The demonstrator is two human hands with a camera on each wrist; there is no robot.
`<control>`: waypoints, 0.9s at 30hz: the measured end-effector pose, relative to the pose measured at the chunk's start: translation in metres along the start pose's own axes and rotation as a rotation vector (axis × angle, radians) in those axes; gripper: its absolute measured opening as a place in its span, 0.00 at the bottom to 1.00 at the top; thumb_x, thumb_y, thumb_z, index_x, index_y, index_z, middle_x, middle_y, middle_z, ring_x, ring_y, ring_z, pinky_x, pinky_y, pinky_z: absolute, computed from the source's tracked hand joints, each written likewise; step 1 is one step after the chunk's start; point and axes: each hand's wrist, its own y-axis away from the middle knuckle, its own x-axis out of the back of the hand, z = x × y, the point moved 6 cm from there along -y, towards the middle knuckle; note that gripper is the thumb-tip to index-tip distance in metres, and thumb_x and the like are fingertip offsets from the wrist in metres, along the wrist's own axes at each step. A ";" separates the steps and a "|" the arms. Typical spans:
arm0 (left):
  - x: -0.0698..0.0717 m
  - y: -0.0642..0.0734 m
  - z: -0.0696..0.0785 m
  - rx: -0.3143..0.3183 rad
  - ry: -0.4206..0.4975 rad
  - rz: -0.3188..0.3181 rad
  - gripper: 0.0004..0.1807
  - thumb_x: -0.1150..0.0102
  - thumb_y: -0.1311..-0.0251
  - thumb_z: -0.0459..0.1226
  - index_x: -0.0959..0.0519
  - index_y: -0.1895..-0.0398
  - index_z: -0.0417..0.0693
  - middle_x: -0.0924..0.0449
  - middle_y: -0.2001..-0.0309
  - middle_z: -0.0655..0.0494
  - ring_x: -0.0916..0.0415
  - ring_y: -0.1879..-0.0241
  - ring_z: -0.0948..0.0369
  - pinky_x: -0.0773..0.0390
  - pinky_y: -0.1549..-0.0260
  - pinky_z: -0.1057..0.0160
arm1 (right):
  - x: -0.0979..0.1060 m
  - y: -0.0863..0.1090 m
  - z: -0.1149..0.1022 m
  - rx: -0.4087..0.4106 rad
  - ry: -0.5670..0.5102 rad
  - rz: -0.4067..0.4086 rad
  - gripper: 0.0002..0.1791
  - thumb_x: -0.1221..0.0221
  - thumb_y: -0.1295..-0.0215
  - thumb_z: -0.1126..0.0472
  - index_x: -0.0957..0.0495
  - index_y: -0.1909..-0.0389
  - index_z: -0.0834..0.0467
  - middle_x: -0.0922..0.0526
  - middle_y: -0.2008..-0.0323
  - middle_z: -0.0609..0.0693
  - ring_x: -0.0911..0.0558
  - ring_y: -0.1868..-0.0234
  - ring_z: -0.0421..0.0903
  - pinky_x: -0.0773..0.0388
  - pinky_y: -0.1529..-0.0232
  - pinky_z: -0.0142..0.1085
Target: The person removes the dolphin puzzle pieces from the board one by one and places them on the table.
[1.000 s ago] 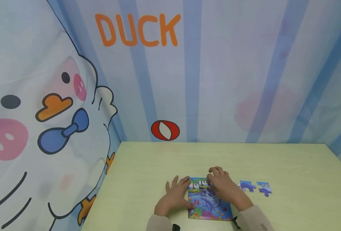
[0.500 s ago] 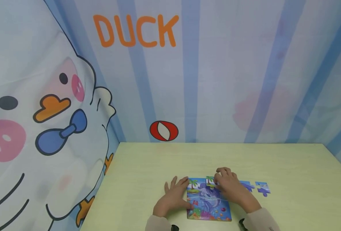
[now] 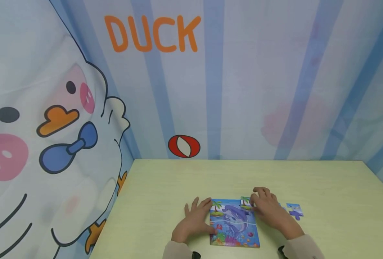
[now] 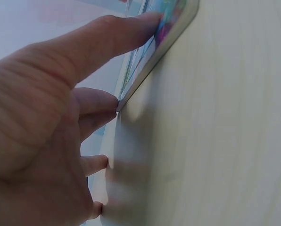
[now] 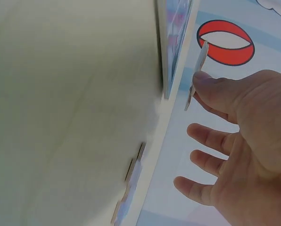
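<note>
A jigsaw puzzle [image 3: 235, 230] with a dolphin picture lies flat on the table. My left hand [image 3: 193, 223] rests at its left side, fingers spread, with the thumb on the picture's edge and the index fingertip at the upper left corner. With thumb and index finger my right hand [image 3: 270, 212] pinches a puzzle piece [image 3: 245, 203] showing a palm tree, over the upper right corner. In the right wrist view this piece [image 5: 197, 75] is tilted and held above the tabletop, while the other fingers stay extended.
A loose puzzle piece [image 3: 296, 211] lies right of my right hand; another is mostly hidden behind that hand. The pale yellow table [image 3: 165, 183] ends at a printed cloth backdrop [image 3: 243, 90] with a duck on the left.
My right hand has moved the palm tree piece rightward, from the top middle of the puzzle to its upper right corner. The left hand stays in place.
</note>
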 end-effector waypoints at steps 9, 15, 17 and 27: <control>-0.002 -0.002 -0.002 -0.001 -0.001 0.014 0.53 0.21 0.53 0.50 0.36 0.24 0.44 0.43 0.23 0.52 0.59 0.23 0.37 0.63 0.35 0.24 | 0.003 0.013 0.020 -0.021 0.023 -0.001 0.14 0.35 0.35 0.70 0.30 0.65 0.51 0.30 0.43 0.68 0.32 0.40 0.72 0.29 0.53 0.70; -0.002 -0.002 -0.004 -0.002 -0.005 0.020 0.54 0.20 0.54 0.50 0.36 0.24 0.44 0.42 0.23 0.52 0.59 0.23 0.37 0.62 0.35 0.24 | 0.004 0.019 0.031 -0.041 0.026 -0.021 0.14 0.34 0.36 0.70 0.30 0.67 0.50 0.30 0.43 0.67 0.32 0.40 0.72 0.30 0.54 0.70; -0.002 -0.002 -0.004 -0.003 -0.006 0.022 0.54 0.20 0.54 0.50 0.36 0.24 0.44 0.42 0.23 0.52 0.59 0.23 0.37 0.62 0.35 0.24 | 0.003 0.020 0.034 -0.040 0.028 -0.026 0.15 0.34 0.36 0.70 0.30 0.67 0.50 0.30 0.44 0.66 0.32 0.41 0.71 0.30 0.54 0.70; -0.003 -0.004 -0.004 -0.002 -0.006 0.019 0.54 0.20 0.54 0.51 0.36 0.24 0.44 0.42 0.23 0.52 0.59 0.23 0.37 0.62 0.35 0.24 | 0.000 0.020 0.035 0.015 0.053 -0.002 0.16 0.35 0.36 0.71 0.32 0.68 0.50 0.28 0.46 0.64 0.30 0.43 0.70 0.28 0.57 0.66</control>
